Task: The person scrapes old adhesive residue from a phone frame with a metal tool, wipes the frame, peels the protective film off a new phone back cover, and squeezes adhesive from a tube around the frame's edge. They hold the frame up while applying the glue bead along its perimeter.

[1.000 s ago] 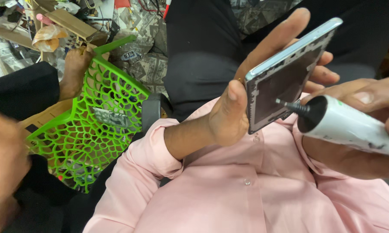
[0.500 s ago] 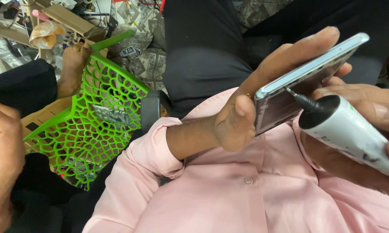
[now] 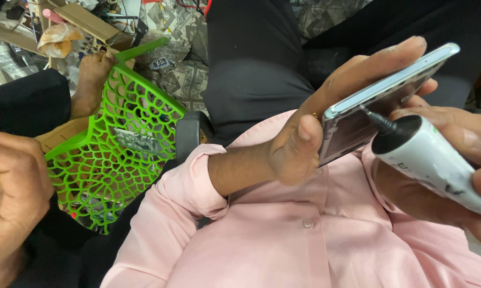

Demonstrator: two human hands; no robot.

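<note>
The opened phone (image 3: 379, 109) is sitting at about 2 o'clock in the head view, tilted with its silver edge frame uppermost and its dark inner face turned toward the camera. The left hand (image 3: 326, 128) is gripping it firmly: the thumb is pressing against the lower left corner of the frame, and the fingers are wrapping behind and along the top edge, closed on the device.

At 3 o'clock, the right hand (image 3: 454, 165) is closing around a white pen-shaped tool (image 3: 432, 160) with a black nose. The fingers are curling fully about its barrel. The thin dark tip of the tool is touching the phone just below the upper edge frame, at the inner face.

Both hands are working above a pink buttoned shirt (image 3: 283, 234), which is filling the lower half of the view from 4 to 7 o'clock. The left sleeve is rolled up at the forearm.

Well apart, at 9 o'clock, a green lattice basket (image 3: 112, 160) is standing tilted on the floor with a small flat part lying inside it. At 8 o'clock another person's hand (image 3: 11, 192) is intruding, fist closed; what it is holding cannot be told. A bare foot (image 3: 91, 80) is resting against the basket rim at 10 o'clock.
</note>
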